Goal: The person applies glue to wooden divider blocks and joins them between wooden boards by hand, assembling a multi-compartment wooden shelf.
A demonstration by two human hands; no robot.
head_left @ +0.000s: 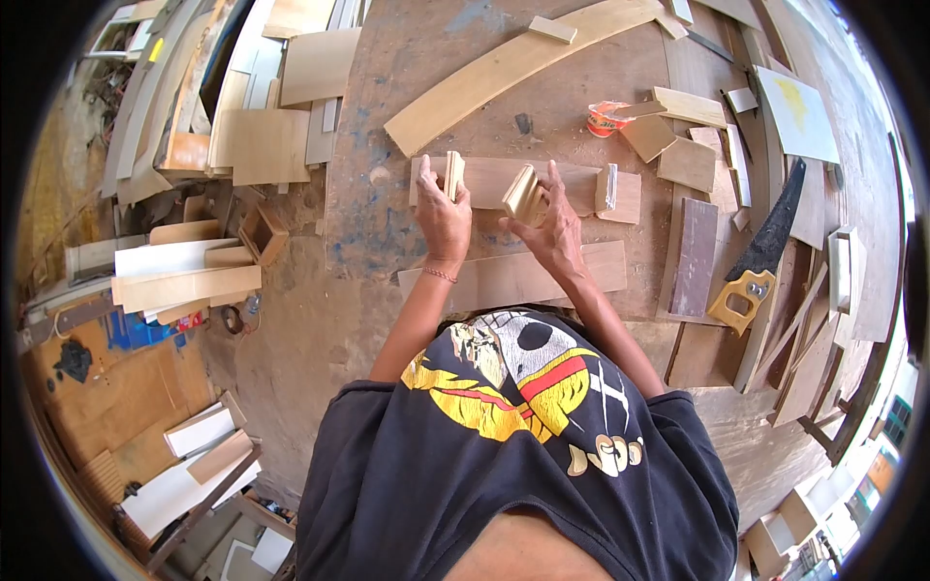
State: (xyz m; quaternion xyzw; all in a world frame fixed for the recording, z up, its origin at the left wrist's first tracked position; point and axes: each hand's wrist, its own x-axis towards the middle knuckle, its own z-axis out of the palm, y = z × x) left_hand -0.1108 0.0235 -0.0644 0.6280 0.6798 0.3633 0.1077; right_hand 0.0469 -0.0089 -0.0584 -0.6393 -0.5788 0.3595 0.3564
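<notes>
Left hand (445,223): pinching narrow block (453,175), inner side
Right hand (552,232): pinching grooved block (522,191), inner side
Beyond both: curved board (465,85)

So a moulding piece (453,176) is in the left hand (446,215) and a second piece (523,194) in the right hand (556,229), both above the workbench (378,82). The long board (484,82) lies beyond them with a block (553,29) on top, the cup (603,120) off to the right, handsaw (763,250) further right and closer in.
</notes>
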